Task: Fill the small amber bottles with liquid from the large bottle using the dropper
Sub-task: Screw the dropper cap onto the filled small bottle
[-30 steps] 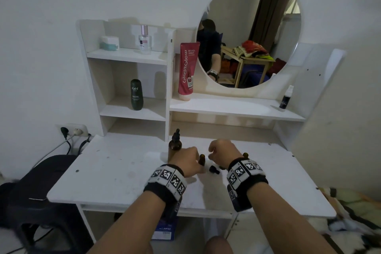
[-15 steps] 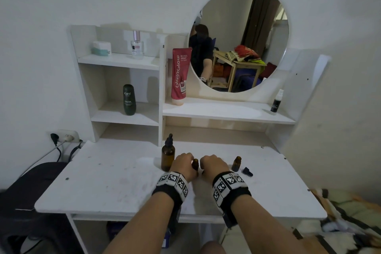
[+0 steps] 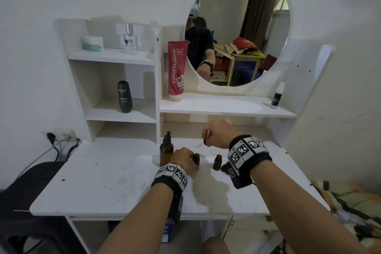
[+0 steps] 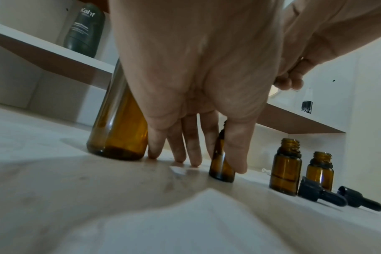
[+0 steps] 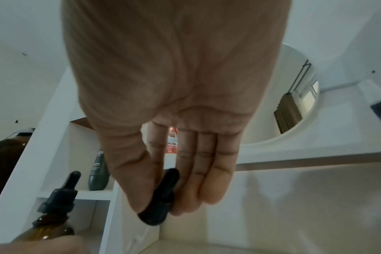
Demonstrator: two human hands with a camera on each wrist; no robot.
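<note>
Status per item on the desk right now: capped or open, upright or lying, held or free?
large amber bottle: upright, dropper cap on, free
small amber bottle: upright, held by left hand
two other small bottles: upright, uncapped, free
two dropper caps: lying on desk
third dropper cap: off its bottle, pinched in right hand

Three small amber bottles up on the table, one large amber bottle, three loose black dropper caps, and two hands.
</note>
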